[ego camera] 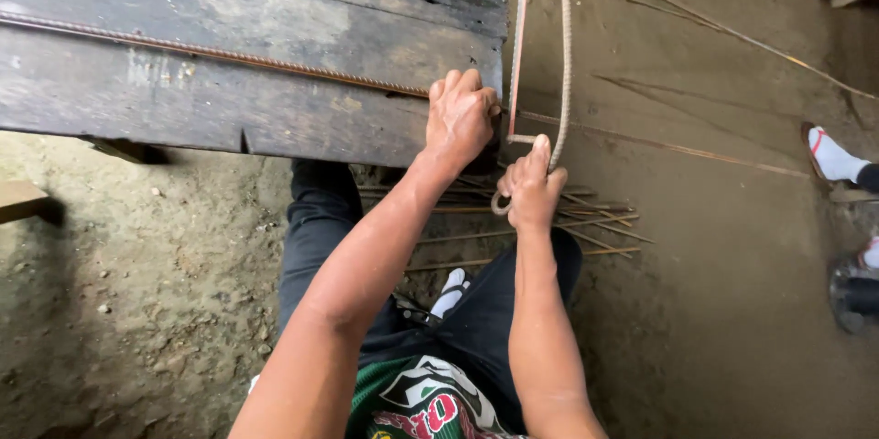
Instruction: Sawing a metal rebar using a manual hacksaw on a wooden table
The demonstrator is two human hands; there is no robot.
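Rebar (220, 53) lies across the desk (137, 100); my left hand (460, 119) presses it at centre frame, fingers curled, right hand (531, 187) fingers pinching the bent stirrup bar (564, 54).

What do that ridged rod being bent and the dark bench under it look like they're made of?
The ridged rod gripped by the right hand looks like steel reinforcing bar: grey-brown, ribbed, dull, with rusty patches. The bench under the left hand looks like old wooden planks: visible grain, cracks, weathered dark grey, unpainted as far as shows.
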